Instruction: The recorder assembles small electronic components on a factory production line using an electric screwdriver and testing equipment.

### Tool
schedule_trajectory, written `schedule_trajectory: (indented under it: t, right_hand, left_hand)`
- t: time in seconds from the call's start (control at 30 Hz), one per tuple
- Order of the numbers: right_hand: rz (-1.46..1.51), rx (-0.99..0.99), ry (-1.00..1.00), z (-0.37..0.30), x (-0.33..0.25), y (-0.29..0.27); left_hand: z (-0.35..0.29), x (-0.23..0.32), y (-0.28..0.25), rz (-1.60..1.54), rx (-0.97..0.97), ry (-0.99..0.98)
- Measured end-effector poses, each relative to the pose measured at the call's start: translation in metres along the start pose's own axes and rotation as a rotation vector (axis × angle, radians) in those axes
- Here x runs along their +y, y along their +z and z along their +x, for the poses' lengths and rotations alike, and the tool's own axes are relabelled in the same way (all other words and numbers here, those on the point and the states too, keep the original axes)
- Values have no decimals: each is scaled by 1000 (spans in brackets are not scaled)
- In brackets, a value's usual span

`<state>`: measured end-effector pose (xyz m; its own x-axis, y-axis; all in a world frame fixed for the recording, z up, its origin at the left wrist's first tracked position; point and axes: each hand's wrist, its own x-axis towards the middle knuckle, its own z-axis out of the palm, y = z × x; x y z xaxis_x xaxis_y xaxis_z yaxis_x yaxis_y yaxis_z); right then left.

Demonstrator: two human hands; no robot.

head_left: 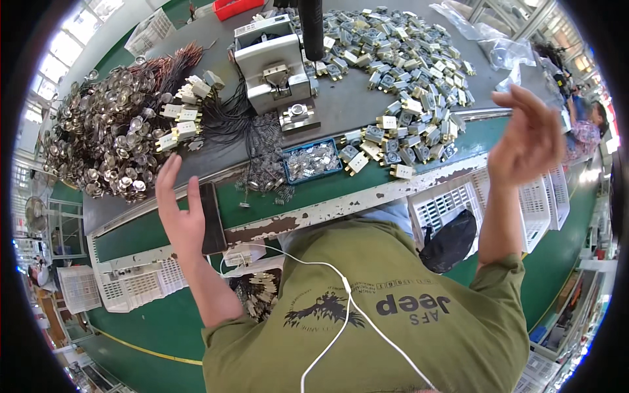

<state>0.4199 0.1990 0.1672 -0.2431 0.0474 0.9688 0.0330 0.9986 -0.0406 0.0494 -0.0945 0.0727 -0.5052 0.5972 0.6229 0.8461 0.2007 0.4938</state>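
Note:
My left hand [181, 219] is raised at the table's front edge with thumb and fingers apart, holding nothing. Its fingertips are nearest to a heap of shiny round metal parts with leads [108, 141]. My right hand [527, 144] is lifted off to the right of the table, its fingers loosely bent and nothing seen in it. Between the hands stands a bench press machine [275, 65] with a small metal fixture [298, 114] at its front. A blue tray [313, 162] of small clear and metal pieces sits before it. White and grey block-shaped parts [409, 72] are piled to its right.
A dark flat phone-like object [211, 219] lies at the front edge. Black thin wires [229, 114] run beside the machine. Clear plastic bags [501, 52] lie at the far right, a red bin [237, 6] at the back. White crates [452, 209] and a black bag [451, 242] are below the table.

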Motion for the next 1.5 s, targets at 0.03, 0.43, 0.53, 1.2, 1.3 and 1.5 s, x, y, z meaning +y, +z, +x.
schedule_trajectory:
  t: [0.03,0.43,0.53,1.2,1.3,1.5]
  right_hand:
    - [-49,-106,79,-11,12,1]
    - [-324,-98,662,-137,18,-79]
    - [-542,-359,1038,-256,-41,-93]
    - [-994,-1333,1134,-456,-48,-87]
    - [-1053,-1313,1080,-464,-30,-101]
    - [-901,-1496,1215,-434,-14,-103]
  left_hand:
    - [-8,-8,1,-3,4,6]
    - [-86,19,76,-200,-173,49]
    - [-80,28,103,-301,-173,107]
    - [-57,41,112,-199,-432,95]
    - [-54,39,111,-198,-432,97]
    - [-72,42,101,-192,-422,52]
